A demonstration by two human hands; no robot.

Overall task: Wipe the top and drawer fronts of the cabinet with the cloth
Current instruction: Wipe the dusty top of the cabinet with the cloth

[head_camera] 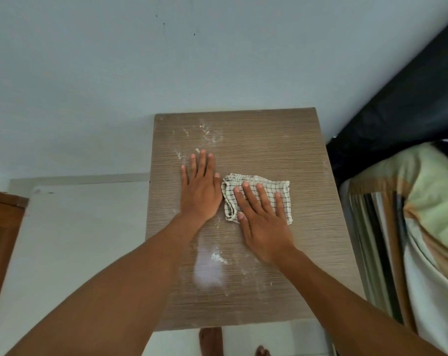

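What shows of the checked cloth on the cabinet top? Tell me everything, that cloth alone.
The cloth is off-white woven fabric with a thin dark check, folded into a rumpled, roughly square pad with a rolled fold at its left edge. It lies on the wood-grain cabinet top, near the middle, among white powdery smears. The right hand presses on it with straight spread fingers, covering its near part. The left hand lies flat just beside its left edge.

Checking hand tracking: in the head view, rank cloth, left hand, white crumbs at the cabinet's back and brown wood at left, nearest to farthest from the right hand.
1. cloth, under the right hand.
2. left hand, beside the cloth.
3. white crumbs, toward the back.
4. brown wood, far left.
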